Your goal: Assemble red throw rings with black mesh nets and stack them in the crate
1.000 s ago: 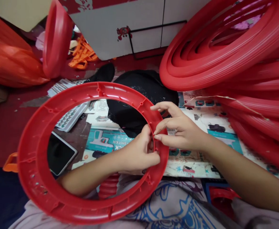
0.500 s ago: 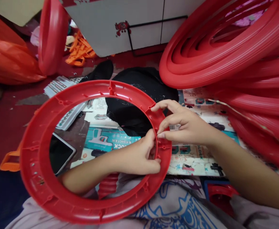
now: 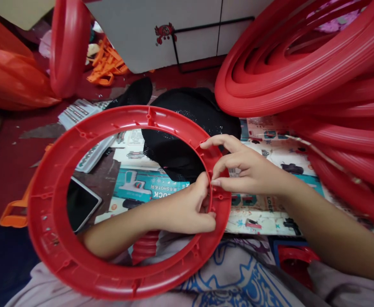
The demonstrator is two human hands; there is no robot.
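Observation:
A red plastic ring [image 3: 42, 213], hollow side up with ribs and small posts inside its channel, leans over my lap. My left arm passes through its opening, and my left hand [image 3: 193, 209] is closed round the right part of the inner rim. At that same spot my right hand [image 3: 241, 166] pinches thumb and finger together against the inner edge, with another finger stretched onto the channel. Anything between those fingertips is too small or hidden to make out. A few tiny bright bits [image 3: 49, 230] lie in the left part of the channel.
Large red rings [image 3: 270, 100] are stacked at right; another ring [image 3: 68, 51] stands at back left by orange plastic parts [image 3: 108, 64]. Printed cardboard [image 3: 253, 221], a black cloth [image 3: 180, 157], a dark-screened device [image 3: 82, 202] and clear cases [image 3: 78, 113] lie beyond and beneath the ring.
Hardly anything differs. Both hands stay at the same place on the ring's rim, and the whole view has shifted slightly.

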